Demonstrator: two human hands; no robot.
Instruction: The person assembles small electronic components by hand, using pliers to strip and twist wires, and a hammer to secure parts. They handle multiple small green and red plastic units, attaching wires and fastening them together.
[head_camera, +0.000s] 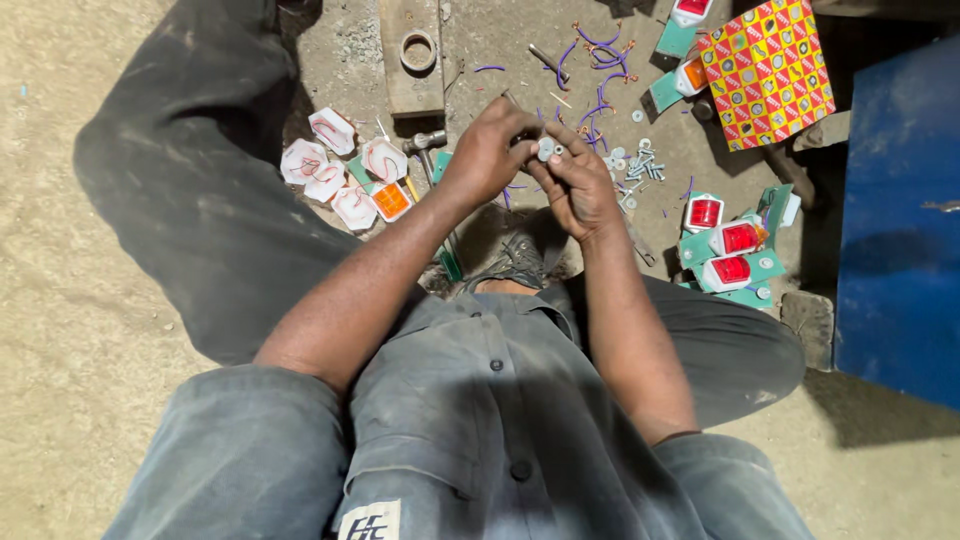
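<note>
Small white washer-like ring (546, 149) sits pinched at the fingertips where both hands meet, just above frame centre, over the person's shoe (515, 258). Left hand (492, 150) comes in from 8 o'clock, fingers curled and closed around the ring's left side; right hand (577, 185) comes up from 5 o'clock, thumb and forefinger clamped on the ring's right edge. Hands touching each other, together on the part; whether a screw or second small piece is inside the left grip, cannot tell, fingers hide it. Risk, as a judgement: the ring is tiny and held only at the tips, so a slip would likely drop it into the sandy floor (60, 260), among the purple wire offcuts (600, 60) at 12 to 1 o'clock of the hands, where it would be hard to spot. The loose pile of screws and washers (636, 165) just at 3 o'clock could get knocked and scattered by the right wrist. Hammer (428, 145) lies just at 9 o'clock of the left hand, near enough to bump. Farther out: white lamp backs (330, 165) at 9 o'clock, red lamps on green brackets (728, 245) at 4 o'clock, a red-and-yellow patterned box (768, 70) at 2 o'clock, a wooden block with a ring on it (412, 55) at 11 o'clock, a blue panel (900, 220) far at 3 o'clock.
</note>
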